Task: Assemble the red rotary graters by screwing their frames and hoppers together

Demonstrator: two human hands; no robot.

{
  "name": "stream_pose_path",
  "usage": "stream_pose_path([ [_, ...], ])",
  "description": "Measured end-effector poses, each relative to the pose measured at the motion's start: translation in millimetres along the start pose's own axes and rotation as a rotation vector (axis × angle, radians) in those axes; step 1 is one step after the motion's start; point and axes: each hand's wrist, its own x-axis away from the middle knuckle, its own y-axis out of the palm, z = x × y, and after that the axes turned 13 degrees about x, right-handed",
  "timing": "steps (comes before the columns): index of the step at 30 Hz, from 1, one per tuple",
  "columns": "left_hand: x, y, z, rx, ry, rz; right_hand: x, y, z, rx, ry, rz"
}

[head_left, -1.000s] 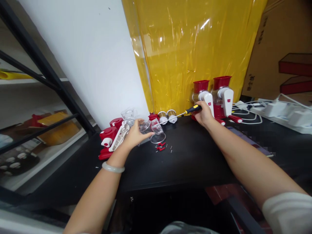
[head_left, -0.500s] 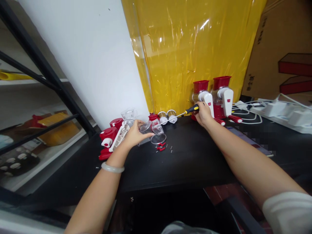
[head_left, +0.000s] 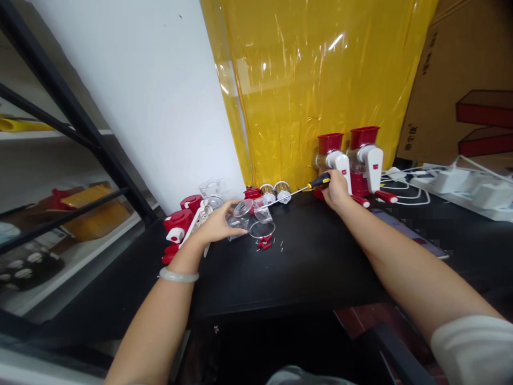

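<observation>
My left hand (head_left: 219,222) is closed round a clear plastic housing (head_left: 263,215), thumb below and fingers above, low over the black table. In my right hand (head_left: 336,191) is a screwdriver (head_left: 319,181) with a black and yellow handle. Its long shaft points left and down, and the tip reaches the housing; whether it sits on a screw is too small to tell. Just in front of the housing lie small red parts (head_left: 264,244) and several little screws (head_left: 281,247).
Red and white grinder parts (head_left: 178,222) lie left of my left hand. Two metal drums (head_left: 282,191) stand behind the screwdriver. Two assembled grinders (head_left: 366,160) stand beyond my right hand. A tablet (head_left: 409,232) and a power strip (head_left: 473,190) with cables are at the right.
My left hand has shifted slightly left, and the clear housing has turned a little. The screwdriver handle has moved slightly right and lower. Both hands keep their hold.
</observation>
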Motion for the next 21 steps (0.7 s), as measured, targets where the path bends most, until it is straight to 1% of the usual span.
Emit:
stream_pose_path([
  [2, 0, 0.3, 1, 0.017, 0.001, 0.052, -1, -1, 1, -0.015, 0.014, 0.007],
  [6, 0, -2.8, -1, 0.046, -0.043, 0.188, -5, -2, 3, -0.042, 0.015, -0.015],
  [8, -2, -4.1, -3, 0.081, -0.024, 0.261, -6, -1, 4, -0.056, 0.014, -0.03],
  [10, -4, -4.7, -4, 0.172, 0.018, 0.337, -5, 0, 2, -0.079, 0.037, -0.021],
  [14, -12, -6.0, -6, 0.424, 0.089, 0.505, 0, 1, -3, -0.146, 0.091, 0.003],
  [16, -15, -6.8, -8, 0.484, 0.107, 0.587, 3, 1, -3, -0.158, 0.105, -0.012],
  [18, -17, -6.8, -11, 0.521, 0.109, 0.647, 6, 2, -3, -0.15, 0.112, -0.036],
  [21, -18, -5.5, -18, 0.597, 0.088, 0.695, 9, 3, -1, -0.137, 0.129, -0.05],
])
